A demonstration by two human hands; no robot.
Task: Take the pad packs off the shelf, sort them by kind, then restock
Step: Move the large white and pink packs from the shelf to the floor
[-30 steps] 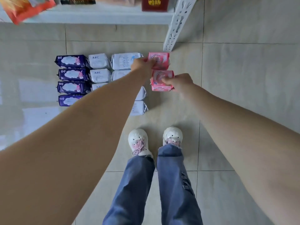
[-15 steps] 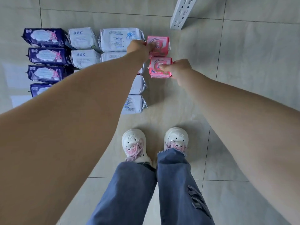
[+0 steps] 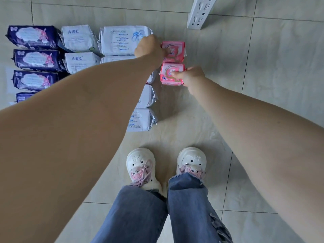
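Pad packs lie sorted in columns on the tiled floor. Several dark purple packs (image 3: 33,36) form the left column, two white ABC packs (image 3: 77,39) the second, and several larger white packs (image 3: 122,41) the third. Two pink packs make the right column. My left hand (image 3: 149,48) grips the far pink pack (image 3: 175,50) at its left edge. My right hand (image 3: 190,77) pinches the near pink pack (image 3: 169,72) at its right side. My left forearm hides parts of the white and purple columns.
A white perforated shelf upright (image 3: 201,12) stands on the floor at the upper right. My two feet in white shoes (image 3: 140,165) stand just behind the packs. Bare tiles (image 3: 271,76) stretch to the right of the pink packs.
The camera has tilted further down, so the shelf board left the view. Both hands stay on the pink packs, which sit lower, close together on the floor.
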